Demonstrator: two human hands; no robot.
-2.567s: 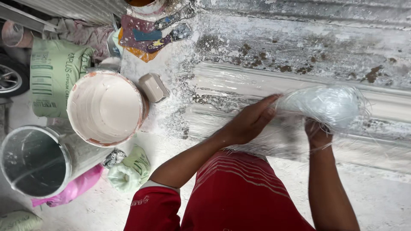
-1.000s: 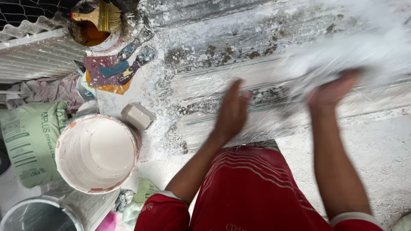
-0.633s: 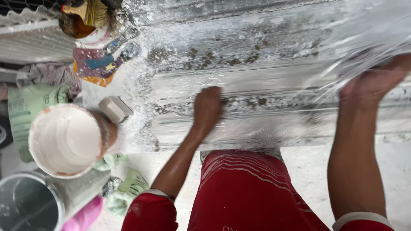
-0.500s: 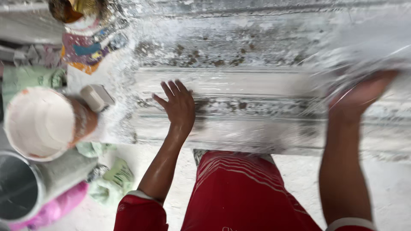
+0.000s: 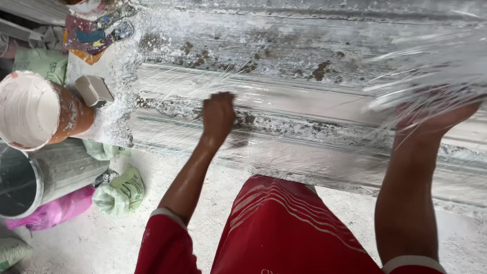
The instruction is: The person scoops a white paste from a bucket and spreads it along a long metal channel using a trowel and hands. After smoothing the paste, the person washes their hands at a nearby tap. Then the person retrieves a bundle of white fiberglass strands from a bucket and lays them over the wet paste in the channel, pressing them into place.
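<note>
From the head camera, the clear plastic sheet [image 5: 304, 127] had been opened out since a couple of seconds earlier, when it was a bunched bundle held between both hands; it now lay drawn across the long white moulded slab [image 5: 284, 101] on the counter [image 5: 456, 198]. That suggested the spreading was well under way, though the sheet still looked wrinkled and gathered toward the right.

The left hand [image 5: 218, 114] had closed from the spread palm of half a second before into a loose fist, its knuckles resting on the sheet near the middle of the slab; whether it pinched a fold could not be told. The right hand [image 5: 436, 116] was far to the right, under or inside the bunched end of the sheet, fingers hidden by the blurred film, so its grip could not be told either. The sheet ran between the two hands and beyond the left one toward the left end of the slab.

To the left of the slab stood a white-coated bucket [image 5: 35, 114] with a small grey block [image 5: 94, 90] just beside it, a metal pail [image 5: 25, 177] nearer, and crumpled pink and green bags [image 5: 119, 190] on the floor. The person's red shorts [image 5: 284, 228] filled the near edge.
</note>
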